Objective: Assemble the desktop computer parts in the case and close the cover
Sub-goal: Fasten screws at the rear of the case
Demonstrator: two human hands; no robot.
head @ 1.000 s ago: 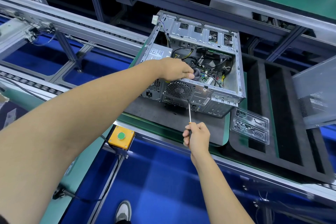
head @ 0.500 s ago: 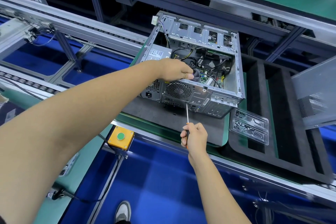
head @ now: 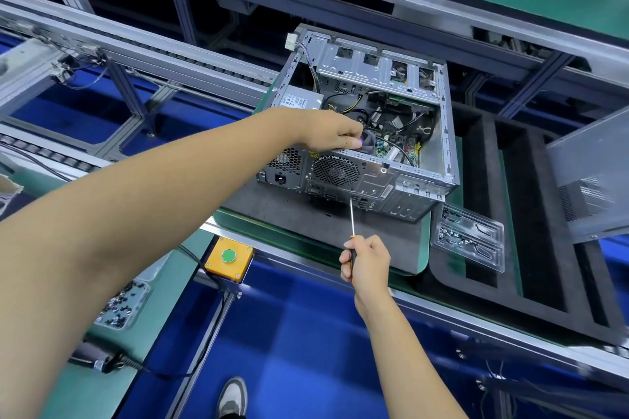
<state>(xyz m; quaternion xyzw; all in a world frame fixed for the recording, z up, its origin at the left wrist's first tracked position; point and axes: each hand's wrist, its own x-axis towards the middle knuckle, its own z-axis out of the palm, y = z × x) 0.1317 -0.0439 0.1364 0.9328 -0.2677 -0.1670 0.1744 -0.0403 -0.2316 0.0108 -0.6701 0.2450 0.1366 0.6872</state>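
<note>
With the open grey steel computer case [head: 381, 160] lying on the table, the left hand [head: 332, 133] apparently pinching its rear rim (contact is partly hidden), the right hand's [head: 367, 260] grip clenched on the orange-handled screwdriver [head: 352, 224] could let the tip skid off a rear-panel screw.

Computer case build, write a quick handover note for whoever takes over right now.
Left hand: reaches over the rear top edge of the open computer case, fingers curled on something dark inside; what it is I cannot tell.
Right hand: grips the screwdriver, tip up by the case's rear panel.
Done: parts and cables sit inside.
Left: finish fastening, then fit the side cover, which lies off to the right. Screws wait in the clear tray.
</note>
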